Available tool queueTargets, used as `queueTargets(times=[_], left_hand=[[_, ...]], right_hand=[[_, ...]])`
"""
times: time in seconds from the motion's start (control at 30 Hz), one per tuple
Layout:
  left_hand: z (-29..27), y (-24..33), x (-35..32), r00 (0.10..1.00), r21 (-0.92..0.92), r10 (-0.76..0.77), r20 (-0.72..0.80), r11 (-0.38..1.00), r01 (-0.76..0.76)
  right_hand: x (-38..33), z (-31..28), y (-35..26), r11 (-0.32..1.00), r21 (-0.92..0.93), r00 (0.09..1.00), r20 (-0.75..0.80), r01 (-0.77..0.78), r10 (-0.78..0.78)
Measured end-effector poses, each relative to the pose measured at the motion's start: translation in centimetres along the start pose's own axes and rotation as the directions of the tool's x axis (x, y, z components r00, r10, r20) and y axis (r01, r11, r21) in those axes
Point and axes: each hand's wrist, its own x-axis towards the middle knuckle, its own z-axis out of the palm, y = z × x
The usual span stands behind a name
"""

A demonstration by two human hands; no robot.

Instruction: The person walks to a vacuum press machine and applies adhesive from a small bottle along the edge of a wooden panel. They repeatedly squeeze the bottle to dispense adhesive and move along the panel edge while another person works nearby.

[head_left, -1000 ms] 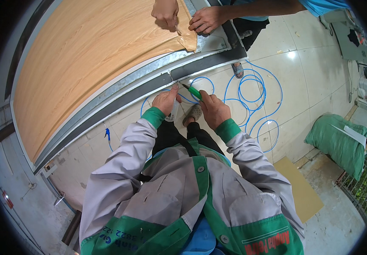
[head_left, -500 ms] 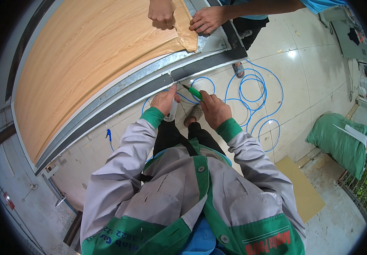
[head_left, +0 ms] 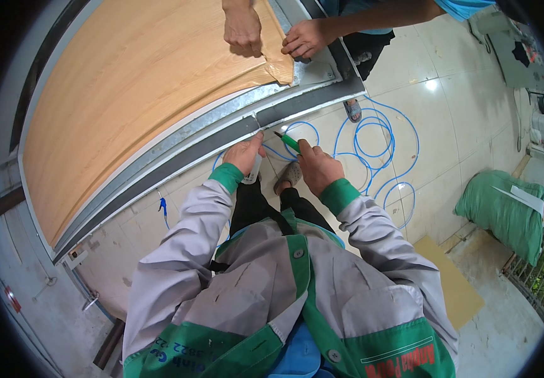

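Note:
My left hand (head_left: pixel 244 155) is closed around a small whitish bottle (head_left: pixel 253 174), its thumb up at the near edge of a metal frame with a dark strip (head_left: pixel 215 142). The fingers hide most of the bottle. In my right hand (head_left: pixel 320 167) is a green-handled tool (head_left: pixel 290 143) with a thin dark tip. That tip points at the frame close to a joint in the strip, a little apart from it; its exact kind is unclear. A wood-grain panel (head_left: pixel 146 75) lies within the frame.
A co-worker's two hands (head_left: pixel 304 39) press on a loose flap of wood-grain sheet (head_left: pixel 278 68) at the panel's corner. Blue hose (head_left: pixel 382 135) lies coiled on the tiled floor, a blue air gun (head_left: pixel 163 205) hangs below the frame, and a green sack (head_left: pixel 499 201) sits right.
The green-handled tool has drawn back slightly from the frame, toward me and to the right. My left hand stays at the edge. The co-worker's fist has shifted slightly toward the panel's corner.

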Motion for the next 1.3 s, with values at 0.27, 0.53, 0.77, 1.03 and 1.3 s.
queueTargets(times=[0.27, 0.53, 0.77, 1.03, 1.3], left_hand=[[-0.3, 0.3, -0.5, 0.998, 0.066, 0.047, -0.041, 0.997, -0.044], [-0.8, 0.5, -1.1, 1.000, 0.050, 0.013, 0.009, 0.999, -0.014], [-1.8, -1.3, -2.8, 0.997, 0.023, 0.077, -0.008, 0.997, -0.077], [-0.6, -1.4, -7.2, 0.975, -0.012, 0.215, -0.051, 0.976, -0.216], [-1.4, 1.2, -9.4, 0.952, -0.168, 0.304, 0.038, 0.941, -0.293]], right_hand=[[0.3, 0.4, 0.4, 0.996, -0.084, 1.000, -0.008, 0.026, -0.027], [0.4, 0.6, 1.1, 0.993, -0.098, 0.998, -0.005, 0.059, -0.060], [0.7, 0.1, 2.1, 0.987, -0.119, 0.994, -0.015, 0.110, -0.112], [-2.9, -0.7, 4.0, 0.996, 0.057, 0.986, -0.158, 0.070, -0.060], [-8.6, 3.2, 4.9, 0.651, 0.710, 0.896, -0.062, -0.270, 0.439]])
